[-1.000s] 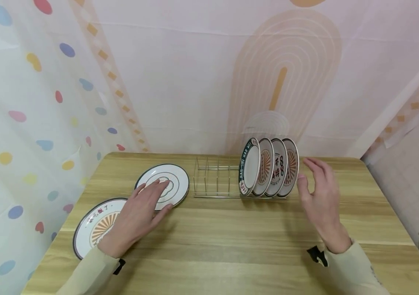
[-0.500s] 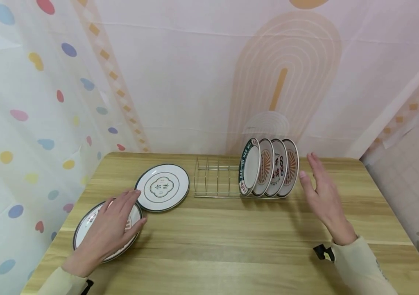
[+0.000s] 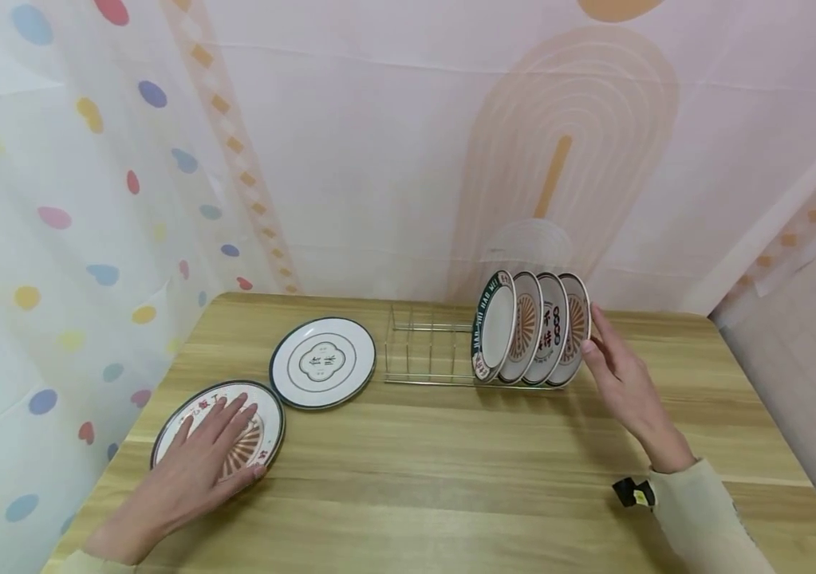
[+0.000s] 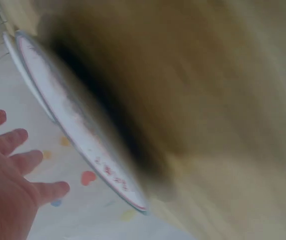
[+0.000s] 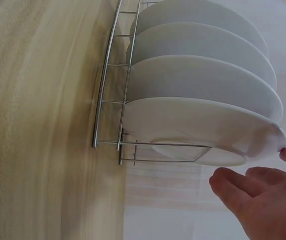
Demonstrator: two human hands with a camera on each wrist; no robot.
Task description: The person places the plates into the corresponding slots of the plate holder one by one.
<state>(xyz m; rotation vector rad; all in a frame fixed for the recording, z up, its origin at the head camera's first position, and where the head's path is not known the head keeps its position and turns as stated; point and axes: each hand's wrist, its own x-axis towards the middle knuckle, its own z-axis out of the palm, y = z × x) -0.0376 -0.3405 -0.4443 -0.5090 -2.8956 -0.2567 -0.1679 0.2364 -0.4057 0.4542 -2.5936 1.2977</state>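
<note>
A wire plate rack [image 3: 422, 381] stands at the back of the table. Several plates stand on edge in its right half; the leftmost, a green-rimmed plate [image 3: 497, 327], faces left. My right hand [image 3: 633, 391] is beside the outermost plate [image 5: 183, 117], its fingers extended. In the right wrist view the thumb meets that plate's rim. Over a sunburst plate [image 3: 267, 414] lying flat at front left, my left hand [image 3: 195, 478] spreads its fingers. The left wrist view shows this hand [image 4: 7, 190] apart from the plate.
A white plate with a quatrefoil mark [image 3: 323, 363] lies flat between the sunburst plate and the rack. The rack's left slots hold no plates. Patterned cloth [image 3: 350, 159] hangs behind the wooden table [image 3: 451, 478] and along its left side.
My left hand has moved from over the quatrefoil plate, down and left, to the sunburst plate. My right hand shifted slightly away, then came back against the outermost racked plate.
</note>
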